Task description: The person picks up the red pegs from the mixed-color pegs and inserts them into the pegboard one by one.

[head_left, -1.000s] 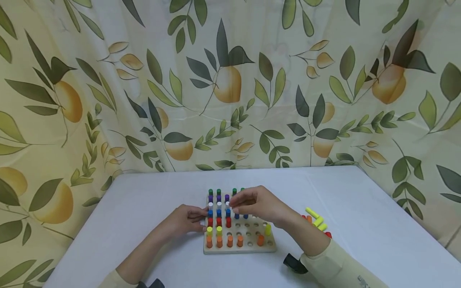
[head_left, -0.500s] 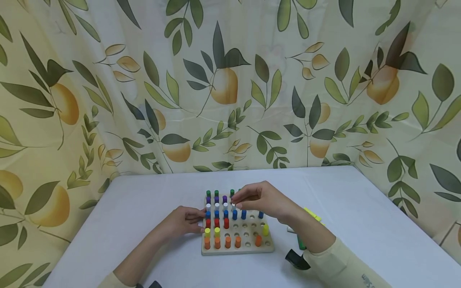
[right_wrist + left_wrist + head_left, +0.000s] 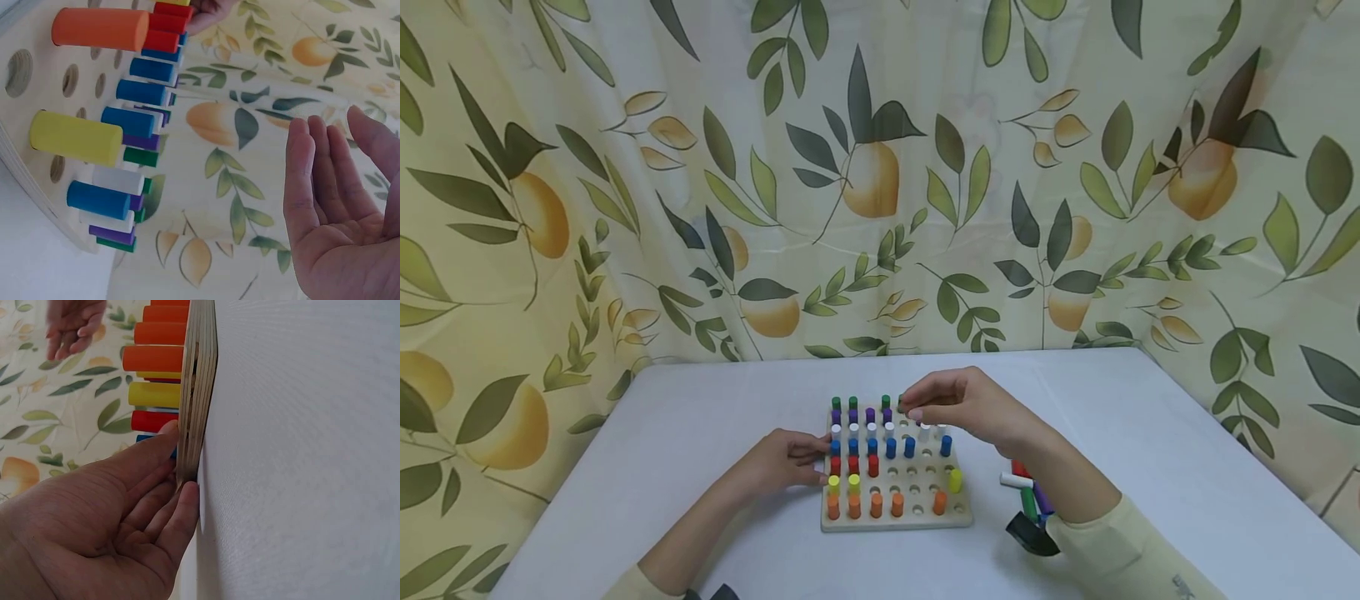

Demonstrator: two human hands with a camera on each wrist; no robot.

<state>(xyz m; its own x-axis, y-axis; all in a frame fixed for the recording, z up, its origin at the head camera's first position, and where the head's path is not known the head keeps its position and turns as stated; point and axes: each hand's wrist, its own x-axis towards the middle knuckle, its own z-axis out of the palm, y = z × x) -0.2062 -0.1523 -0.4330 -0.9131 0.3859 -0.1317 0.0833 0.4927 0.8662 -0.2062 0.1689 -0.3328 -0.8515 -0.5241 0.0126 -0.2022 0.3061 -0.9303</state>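
The left wrist view shows the left hand [image 3: 119, 519] gripping the layered edge of the pegboard [image 3: 203, 387] on the bench [image 3: 306, 456]; the right wrist view, the right hand [image 3: 340, 225] empty, fingers extended. Only the head view shows loose pegs [image 3: 1028, 502].

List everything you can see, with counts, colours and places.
Pegboard: one, pale wood, centre.
Orange pegs: five, orange, nearest row.
Yellow pegs: three, yellow, second row.
Red pegs: three, red, third row.
Blue pegs: six, blue, fourth row.
White pegs, purple pegs, green pegs: at least four each, three farthest rows, partly hidden.
Loose pegs: at least four, red, white, green, purple, right of the pegboard.
Tabletop: one, white, under the pegboard.
Curtain: one, cream, leaf-and-fruit print, behind.
Wrist devices: two, black, near the wrists.
Sleeves: two, cream, bottom edge.
Left grip: one, bare, holding the pegboard's left edge.
Right grip: one, bare, near the pegboard's far right corner.
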